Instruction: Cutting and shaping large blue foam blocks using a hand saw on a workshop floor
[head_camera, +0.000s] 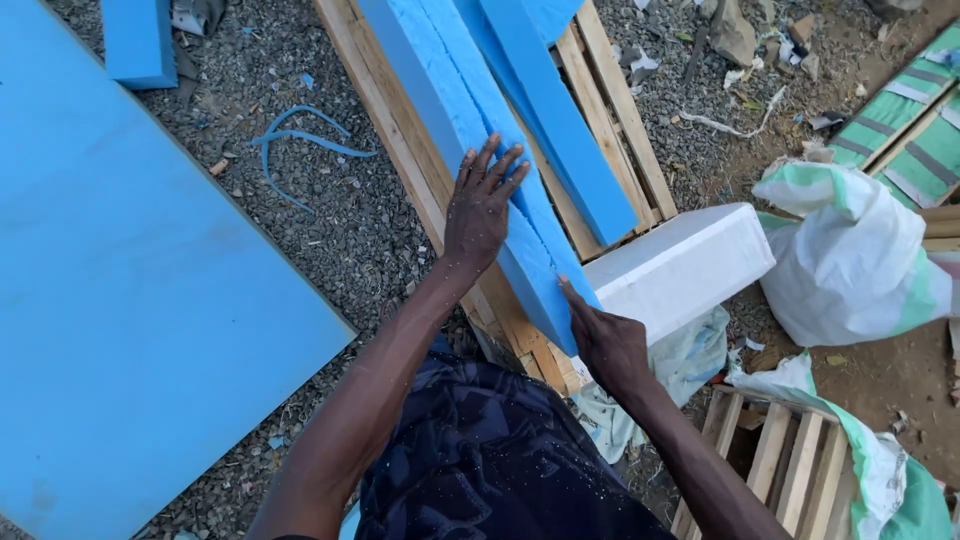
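A: Head view first: what is the left hand (480, 205) doing?

B: It is lying flat, fingers spread apart, on a long blue foam strip (470, 120) that is resting on a wooden pallet (400, 150) over the gravel.

A: And the right hand (608, 345)?

B: Its grip is closing on the strip's near end, just left of a white foam block (680, 265). A big blue foam sheet (130, 300) is lying far left.

Both hands (480, 205) on blue foam strip (455, 100)

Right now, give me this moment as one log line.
left hand: flat on foam strip | right hand: at strip's near end | strip: on pallet | white block: beside
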